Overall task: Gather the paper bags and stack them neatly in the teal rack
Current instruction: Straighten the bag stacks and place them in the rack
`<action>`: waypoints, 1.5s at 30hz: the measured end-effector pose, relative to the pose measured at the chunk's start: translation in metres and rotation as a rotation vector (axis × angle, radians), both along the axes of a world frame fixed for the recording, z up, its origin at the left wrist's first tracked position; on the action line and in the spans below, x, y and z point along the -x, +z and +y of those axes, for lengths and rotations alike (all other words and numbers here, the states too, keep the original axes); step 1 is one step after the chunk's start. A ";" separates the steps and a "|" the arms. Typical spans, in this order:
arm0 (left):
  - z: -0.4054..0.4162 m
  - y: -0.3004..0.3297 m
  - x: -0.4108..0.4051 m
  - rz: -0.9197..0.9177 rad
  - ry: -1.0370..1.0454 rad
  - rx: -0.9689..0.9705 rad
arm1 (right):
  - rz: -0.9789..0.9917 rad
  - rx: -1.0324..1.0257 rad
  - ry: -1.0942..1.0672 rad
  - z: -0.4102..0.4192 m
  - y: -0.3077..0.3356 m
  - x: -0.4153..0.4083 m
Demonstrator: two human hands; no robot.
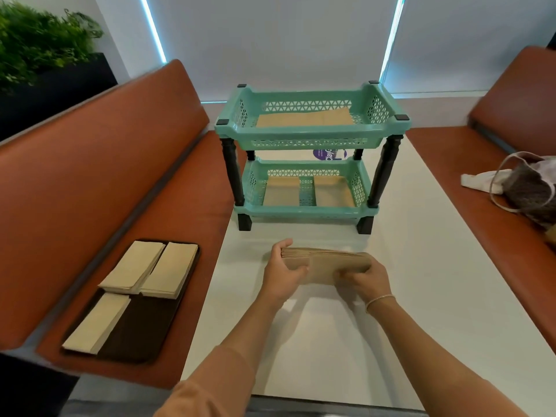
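1. Both hands are holding a stack of brown paper bags (326, 264) just above the white surface (421, 266), in front of the teal rack (310, 136).
2. The left hand (281, 270) is gripping the stack's left end, fingers curling over the top edge and thumb on the near face.
3. The right hand (365, 279) is gripping the right end, its fingers curled round the lower edge.
4. The rack is standing on the surface beyond the hands; one flat bag (304, 117) is lying in its upper tier, and two bags (310, 191) are lying side by side in the lower tier.
5. Three piles of paler bags (135, 281) are sitting on a dark tray (141, 329) on the left bench seat (90, 182).
6. A cloth bag (523, 185) is resting on the right bench.
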State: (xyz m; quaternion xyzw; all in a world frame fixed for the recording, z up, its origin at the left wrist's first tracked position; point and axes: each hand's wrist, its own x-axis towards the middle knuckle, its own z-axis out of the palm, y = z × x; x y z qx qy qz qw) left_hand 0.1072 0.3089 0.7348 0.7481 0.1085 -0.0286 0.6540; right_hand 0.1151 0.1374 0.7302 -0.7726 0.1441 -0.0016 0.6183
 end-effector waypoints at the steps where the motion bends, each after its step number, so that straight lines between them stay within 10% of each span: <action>1: 0.002 0.001 0.001 0.000 -0.001 -0.029 | 0.023 0.045 0.012 0.000 -0.002 0.001; 12: -0.001 0.050 -0.019 -0.153 -0.512 -1.098 | 0.026 0.372 0.254 -0.013 0.019 -0.007; 21: 0.001 0.029 -0.002 0.155 -0.251 -0.051 | 0.102 -0.088 0.288 -0.008 0.032 -0.001; 45: -0.013 -0.023 -0.004 0.143 -0.195 -0.059 | 0.130 0.518 0.279 0.028 0.002 0.005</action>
